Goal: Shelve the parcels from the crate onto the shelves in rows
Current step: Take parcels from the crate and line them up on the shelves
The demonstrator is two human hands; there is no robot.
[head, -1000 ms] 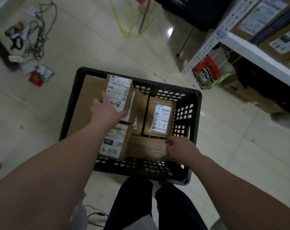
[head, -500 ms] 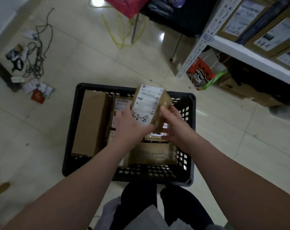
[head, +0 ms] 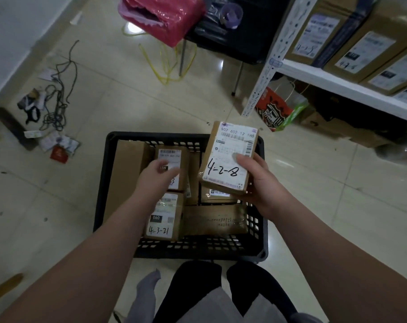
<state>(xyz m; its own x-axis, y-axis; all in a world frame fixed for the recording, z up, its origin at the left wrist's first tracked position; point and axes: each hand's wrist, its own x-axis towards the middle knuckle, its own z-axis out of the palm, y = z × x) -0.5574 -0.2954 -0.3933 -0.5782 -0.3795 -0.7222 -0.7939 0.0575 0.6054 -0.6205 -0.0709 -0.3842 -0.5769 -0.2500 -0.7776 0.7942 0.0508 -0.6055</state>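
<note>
brown cardboard parcel marked 4-2-8 [head: 228, 159], raised above the right half of the black plastic lattice crate [head: 198, 249], sits in the right hand [head: 265, 190]: thumb on its white label, other fingers curled beneath, mostly hidden. left hand [head: 156, 178], blurred, reaches palm-down over the labelled parcels [head: 163, 220] in the crate's left half, fingers loosely extended, grasping nothing; contact unclear.

**Your count for this view**

You have one black crate [head: 198, 249] at centre frame. At least five parcels [head: 164, 217] lie in it, and one lifted parcel [head: 228, 159] is over its right side. At least four boxes [head: 365, 54] stand on one shelf [head: 337, 83], upper right.
</note>
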